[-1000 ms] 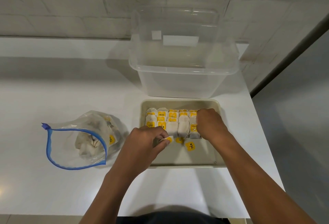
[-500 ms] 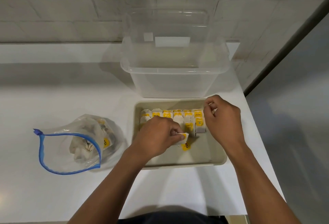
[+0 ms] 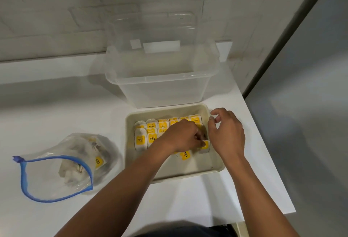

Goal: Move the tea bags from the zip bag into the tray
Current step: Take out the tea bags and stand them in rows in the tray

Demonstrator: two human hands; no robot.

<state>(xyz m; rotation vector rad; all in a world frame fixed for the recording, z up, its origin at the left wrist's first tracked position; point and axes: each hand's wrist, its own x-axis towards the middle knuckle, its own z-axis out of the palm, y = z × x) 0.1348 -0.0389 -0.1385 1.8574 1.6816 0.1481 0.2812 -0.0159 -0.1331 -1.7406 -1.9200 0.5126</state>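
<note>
A beige tray (image 3: pixel 219 167) on the white counter holds rows of white tea bags with yellow tags (image 3: pixel 140 139) along its far half. My left hand (image 3: pixel 183 137) is inside the tray and pinches a tea bag (image 3: pixel 205 146) at the right end of the near row. My right hand (image 3: pixel 227 131) hovers at the tray's right rim, fingers loosely curled, thumb side beside that tea bag. A loose yellow tag (image 3: pixel 185 155) lies just below my left hand. The open zip bag (image 3: pixel 56 165) with a blue zip lies to the left, several tea bags still inside.
A clear plastic storage box (image 3: pixel 160 84) stands right behind the tray, its lid leaning on the white brick wall. The counter (image 3: pixel 56 108) ends just right of the tray, with a grey floor below it.
My left hand moved right across the tray with the tea bag to the row's right end. My right hand shifted slightly toward the tray's right rim. The camera tilted.
</note>
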